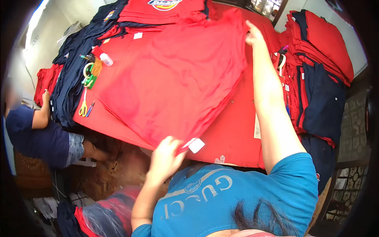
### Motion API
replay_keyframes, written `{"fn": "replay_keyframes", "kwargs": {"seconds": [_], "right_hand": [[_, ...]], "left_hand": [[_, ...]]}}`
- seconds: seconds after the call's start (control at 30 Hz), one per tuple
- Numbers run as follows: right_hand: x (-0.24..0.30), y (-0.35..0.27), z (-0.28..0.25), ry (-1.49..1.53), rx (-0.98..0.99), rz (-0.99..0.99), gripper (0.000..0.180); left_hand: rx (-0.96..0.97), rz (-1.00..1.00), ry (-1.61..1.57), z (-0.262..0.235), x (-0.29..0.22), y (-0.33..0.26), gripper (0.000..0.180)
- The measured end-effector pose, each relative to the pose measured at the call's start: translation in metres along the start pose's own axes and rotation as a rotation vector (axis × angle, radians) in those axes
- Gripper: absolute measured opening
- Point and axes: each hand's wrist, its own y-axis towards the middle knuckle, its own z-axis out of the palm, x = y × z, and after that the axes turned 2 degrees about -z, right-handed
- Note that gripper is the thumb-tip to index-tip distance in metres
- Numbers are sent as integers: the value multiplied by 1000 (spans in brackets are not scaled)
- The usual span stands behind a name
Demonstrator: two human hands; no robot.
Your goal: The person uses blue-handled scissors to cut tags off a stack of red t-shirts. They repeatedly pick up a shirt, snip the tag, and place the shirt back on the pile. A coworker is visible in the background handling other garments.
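Note:
A large red garment (177, 79) is spread out over the red-covered table (233, 138), partly lifted toward me. My left hand (167, 156) is closed on its near edge, just beyond the table's front. Beside those fingers a white label (195, 145) sticks out from the cloth. My right arm reaches far across the table, and my right hand (253, 34) pinches the garment's far right corner. Between my two hands the right edge of the cloth runs slanting and fairly taut. The left part of the garment droops toward the tabletop in soft folds.
Yellow-handled scissors (83, 107), a blue pen (90, 108), tape rolls (89, 71) and a white bottle (106, 59) lie at left. Folded red garments (329, 43) and navy ones (321, 98) are piled at right; navy clothes (73, 79) hang at left. Another person (43, 126) sits at far left.

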Motion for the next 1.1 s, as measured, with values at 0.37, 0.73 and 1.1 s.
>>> {"fn": "replay_keyframes", "kwargs": {"seconds": [0.37,0.73,1.1], "right_hand": [[38,-21,-179,-1636,-951,-239,40],[72,-2,-253,-1568,-1112,-828,39],[-156,-251,13,-516,433,-236,22]], "left_hand": [[373,-253,-941,-53,-22,94,17],[-147,-790,-535,-17,149,114,76],[-125,-292,-141,43,103,49,61]]}}
